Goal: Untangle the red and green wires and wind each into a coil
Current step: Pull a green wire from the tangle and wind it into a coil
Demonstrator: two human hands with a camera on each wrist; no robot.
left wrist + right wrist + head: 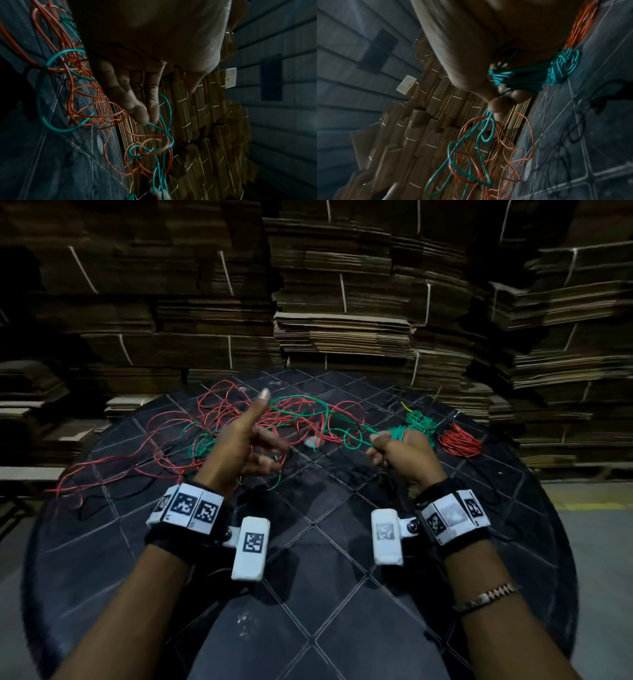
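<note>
Currently mid-wind on green wire (346,433): our right hand (402,453) clamps its turns, left hand (239,443) loose, empty, beside red wire (219,409) tangle. Next: free more green.

Green wire (310,400): bright green in the head view, teal in both wrist views.
Red wire (219,405): red in the head view, orange-red in the wrist views.
Green coil (419,421): same green.
Red coil (460,440): same red.
Short wire end (406,406): yellow.
Tabletop (342,559): near-black, crossed by thin pale lines forming a diamond grid.
Wrist bands (186,508): black straps carrying white blocks printed with black-and-white square code patterns.
Bracelet (486,597): metallic, zigzag pattern.
Stacked cardboard (342,302): brown, bound with white straps.
Floor (596,539): grey, with a yellow line.
</note>
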